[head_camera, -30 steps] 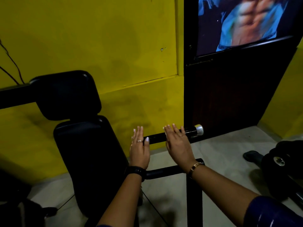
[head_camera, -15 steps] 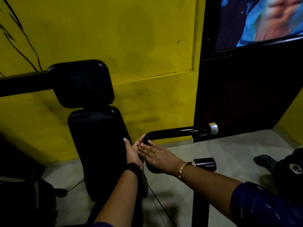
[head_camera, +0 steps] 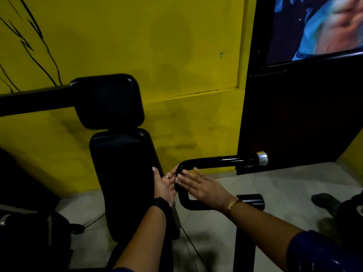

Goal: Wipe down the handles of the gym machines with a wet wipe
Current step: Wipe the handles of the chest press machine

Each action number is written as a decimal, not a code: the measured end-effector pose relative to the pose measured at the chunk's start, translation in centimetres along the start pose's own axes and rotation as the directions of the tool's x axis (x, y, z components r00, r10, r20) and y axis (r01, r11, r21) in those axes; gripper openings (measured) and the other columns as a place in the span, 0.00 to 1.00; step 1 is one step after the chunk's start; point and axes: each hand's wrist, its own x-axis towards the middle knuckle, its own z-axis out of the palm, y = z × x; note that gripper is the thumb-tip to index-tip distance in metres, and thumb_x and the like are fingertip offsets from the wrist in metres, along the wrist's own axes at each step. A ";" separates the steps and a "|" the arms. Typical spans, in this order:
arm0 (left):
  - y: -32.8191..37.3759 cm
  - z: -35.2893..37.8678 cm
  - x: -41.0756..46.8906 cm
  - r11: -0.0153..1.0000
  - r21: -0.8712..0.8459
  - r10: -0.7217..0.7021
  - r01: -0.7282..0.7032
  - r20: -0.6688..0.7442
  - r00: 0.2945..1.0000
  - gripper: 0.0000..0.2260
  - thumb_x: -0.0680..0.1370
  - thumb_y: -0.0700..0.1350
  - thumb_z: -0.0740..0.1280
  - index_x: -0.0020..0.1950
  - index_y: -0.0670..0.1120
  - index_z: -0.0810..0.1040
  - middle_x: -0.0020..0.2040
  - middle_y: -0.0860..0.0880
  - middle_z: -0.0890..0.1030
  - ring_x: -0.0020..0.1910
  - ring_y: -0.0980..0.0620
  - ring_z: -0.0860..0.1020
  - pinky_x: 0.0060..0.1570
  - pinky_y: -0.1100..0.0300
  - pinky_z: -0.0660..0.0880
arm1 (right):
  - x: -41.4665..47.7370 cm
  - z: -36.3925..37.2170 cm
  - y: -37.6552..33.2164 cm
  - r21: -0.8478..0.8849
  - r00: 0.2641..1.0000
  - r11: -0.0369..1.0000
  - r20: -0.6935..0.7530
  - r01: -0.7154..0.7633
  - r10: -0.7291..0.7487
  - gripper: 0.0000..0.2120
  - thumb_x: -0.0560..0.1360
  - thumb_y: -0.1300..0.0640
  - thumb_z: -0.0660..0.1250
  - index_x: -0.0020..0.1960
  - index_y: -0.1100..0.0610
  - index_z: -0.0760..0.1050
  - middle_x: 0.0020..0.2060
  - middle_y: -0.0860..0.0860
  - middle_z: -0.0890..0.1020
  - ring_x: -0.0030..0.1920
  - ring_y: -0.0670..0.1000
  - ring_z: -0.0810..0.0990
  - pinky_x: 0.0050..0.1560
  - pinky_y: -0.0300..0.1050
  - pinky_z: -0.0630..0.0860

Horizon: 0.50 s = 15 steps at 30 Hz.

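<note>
A glossy black bent handle bar (head_camera: 220,160) with a silver end cap (head_camera: 262,158) sticks out to the right of a black padded machine seat. My left hand (head_camera: 164,183) is palm-up at the bar's left bend, fingers apart and touching it. My right hand (head_camera: 204,188) lies flat over the bend from the right, fingers stretched out. No wet wipe shows in either hand.
The black backrest pad (head_camera: 125,173) and head pad (head_camera: 108,101) stand against a yellow wall (head_camera: 176,55). A dark door (head_camera: 294,114) with a poster is at right. A black post (head_camera: 244,242) rises below the handle. Dark gym gear (head_camera: 343,209) lies on the floor at right.
Both hands dropped from hovering flat above the bar to its left bend and now meet around it. The view shifted right and down, nearer the machine.
</note>
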 end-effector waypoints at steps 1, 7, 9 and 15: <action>-0.1 0.0 -0.1 1.000 0.014 -0.002 0.002 -0.002 1.000 0.40 0.78 0.70 0.38 0.66 0.44 0.75 0.67 0.41 0.76 0.66 0.44 0.73 0.59 0.55 0.71 | -0.2 -0.3 0.4 0.022 0.995 0.996 -0.049 -0.086 0.087 0.21 0.81 0.65 0.49 0.71 0.60 0.68 0.71 0.56 0.70 0.72 0.56 0.66 0.73 0.55 0.56; 0.0 0.1 -0.6 0.999 0.035 0.021 -0.021 -0.002 1.000 0.39 0.77 0.71 0.38 0.62 0.48 0.77 0.67 0.43 0.76 0.65 0.44 0.74 0.69 0.49 0.66 | -2.9 -1.4 1.7 0.191 0.790 0.799 -0.141 -0.570 0.597 0.28 0.75 0.71 0.52 0.75 0.60 0.59 0.72 0.57 0.67 0.75 0.56 0.60 0.75 0.58 0.53; 0.1 0.3 -0.8 0.998 0.055 0.013 -0.012 -0.014 1.000 0.38 0.77 0.71 0.38 0.63 0.48 0.77 0.66 0.43 0.76 0.65 0.44 0.74 0.66 0.50 0.68 | -2.1 -1.3 1.4 0.200 0.797 0.800 -0.115 -0.566 0.593 0.28 0.75 0.70 0.53 0.75 0.60 0.59 0.72 0.57 0.67 0.75 0.55 0.58 0.75 0.58 0.51; -0.1 0.9 -1.2 0.979 0.179 0.095 -0.094 0.002 0.995 0.34 0.80 0.65 0.39 0.70 0.48 0.72 0.70 0.45 0.73 0.69 0.46 0.71 0.70 0.51 0.64 | 0.2 0.1 -0.8 0.199 0.878 0.869 -0.065 -0.454 0.474 0.41 0.67 0.76 0.67 0.76 0.59 0.57 0.75 0.56 0.62 0.76 0.54 0.58 0.75 0.57 0.49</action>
